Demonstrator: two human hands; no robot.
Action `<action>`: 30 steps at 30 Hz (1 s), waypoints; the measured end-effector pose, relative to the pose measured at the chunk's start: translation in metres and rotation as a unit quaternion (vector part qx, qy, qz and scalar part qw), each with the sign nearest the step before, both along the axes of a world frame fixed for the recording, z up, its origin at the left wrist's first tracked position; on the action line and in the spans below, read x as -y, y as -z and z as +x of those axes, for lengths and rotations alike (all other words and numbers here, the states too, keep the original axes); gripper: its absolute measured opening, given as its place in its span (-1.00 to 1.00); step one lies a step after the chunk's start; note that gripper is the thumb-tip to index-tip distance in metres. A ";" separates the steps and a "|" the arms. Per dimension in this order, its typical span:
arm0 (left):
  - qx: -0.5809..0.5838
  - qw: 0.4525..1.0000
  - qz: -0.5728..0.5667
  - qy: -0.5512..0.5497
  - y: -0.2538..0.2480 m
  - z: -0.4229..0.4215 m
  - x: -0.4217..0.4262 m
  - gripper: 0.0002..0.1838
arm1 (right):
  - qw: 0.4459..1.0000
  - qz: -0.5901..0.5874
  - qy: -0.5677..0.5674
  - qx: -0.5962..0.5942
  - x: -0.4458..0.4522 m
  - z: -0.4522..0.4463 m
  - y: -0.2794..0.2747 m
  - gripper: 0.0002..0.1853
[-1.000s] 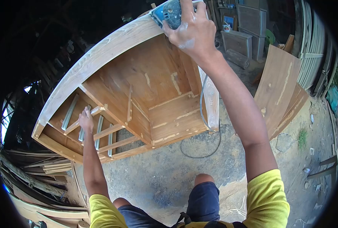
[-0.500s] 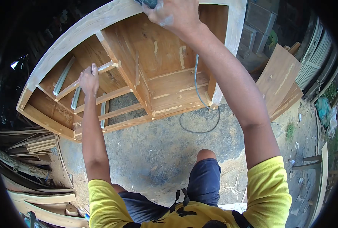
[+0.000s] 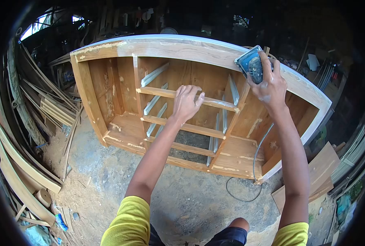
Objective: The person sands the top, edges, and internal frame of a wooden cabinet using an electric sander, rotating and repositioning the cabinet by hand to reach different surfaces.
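A wooden cabinet frame [image 3: 182,50] with a curved, pale sanded front edge stands ahead. My right hand [image 3: 271,87], dusted white, is closed on a blue power sander [image 3: 251,64] that rests against the top rail, right of centre. My left hand [image 3: 186,102] has its fingers wrapped over the upper crossbar [image 3: 215,101] in the middle section. Metal drawer slides [image 3: 154,74] line both sides of that section. A grey cable [image 3: 256,151] hangs down inside the right compartment and loops on the floor.
Wood strips and curved boards [image 3: 24,164] are piled at the left. Flat panels [image 3: 324,166] lean at the right beside a bundle of pale slats [image 3: 350,158]. The concrete floor [image 3: 170,197] has sawdust on it. A blue can [image 3: 61,222] lies at the lower left.
The view has swung left, showing the cabinet's left compartment. The sander, back fully in view, is now held against the top rail. My left hand still grips the upper crossbar.
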State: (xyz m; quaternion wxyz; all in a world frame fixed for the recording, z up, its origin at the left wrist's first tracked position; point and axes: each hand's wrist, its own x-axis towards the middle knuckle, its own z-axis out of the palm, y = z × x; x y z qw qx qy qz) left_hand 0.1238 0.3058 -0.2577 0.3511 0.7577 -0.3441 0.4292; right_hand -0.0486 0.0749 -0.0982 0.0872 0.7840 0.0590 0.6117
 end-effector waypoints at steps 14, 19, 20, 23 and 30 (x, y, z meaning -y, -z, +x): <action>-0.233 0.948 -0.182 0.116 0.137 0.131 -0.196 -0.05 | 0.997 -0.032 0.025 -0.068 -0.212 0.099 -0.005 -0.06; -0.291 0.933 -0.193 0.084 0.134 0.136 -0.190 -0.14 | 0.993 -0.043 0.033 -0.107 -0.289 0.136 -0.002 0.01; -0.302 0.935 -0.174 0.070 0.129 0.132 -0.193 -0.15 | 0.992 -0.047 0.033 -0.112 -0.306 0.144 -0.001 0.03; -0.318 0.934 -0.149 0.072 0.127 0.135 -0.203 -0.10 | 0.991 -0.071 -0.001 -0.113 -0.354 0.175 0.006 -0.05; -0.311 0.947 0.000 0.080 0.117 0.148 -0.218 0.08 | 0.980 -0.103 0.010 -0.171 -0.421 0.200 0.025 -0.02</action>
